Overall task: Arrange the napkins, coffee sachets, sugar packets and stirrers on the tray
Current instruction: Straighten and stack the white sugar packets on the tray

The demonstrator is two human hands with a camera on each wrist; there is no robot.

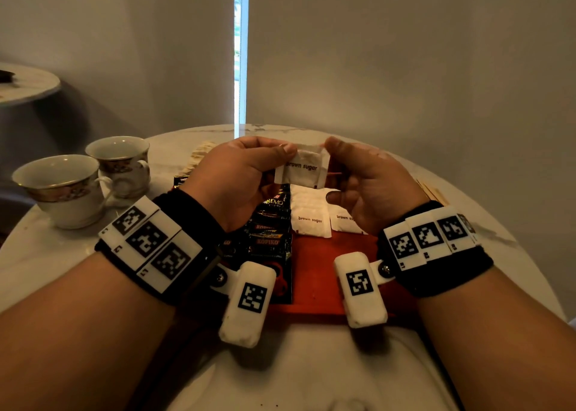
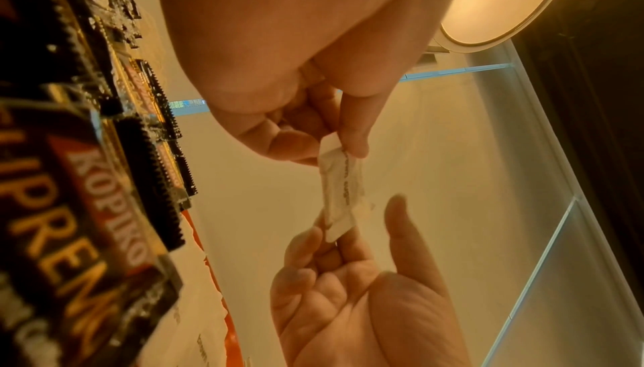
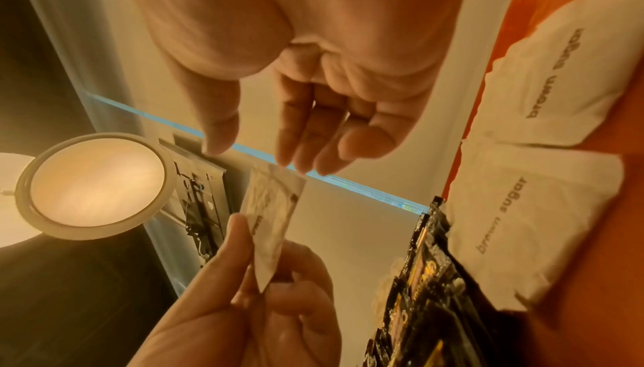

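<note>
— What are your hands doing at this moment?

— I am holding one brown sugar packet (image 1: 300, 169) up in the air above the far part of the red tray (image 1: 314, 273). My left hand (image 1: 240, 177) is pinching its left top corner between thumb and fingers. My right hand (image 1: 367, 186) is meeting the right top corner; its thumb is standing away from the packet in the wrist views, and its fingers are only loosely curled, so I cannot tell whether it is gripping.

— And the rest?

— The coffee sachets (image 1: 269, 236) are lying along the tray's left side, with more sugar packets (image 1: 311, 220) just right of them. Two teacups (image 1: 71, 189) are standing at the surface's left edge, and stirrers (image 1: 431, 191) are lying near its right edge.
</note>
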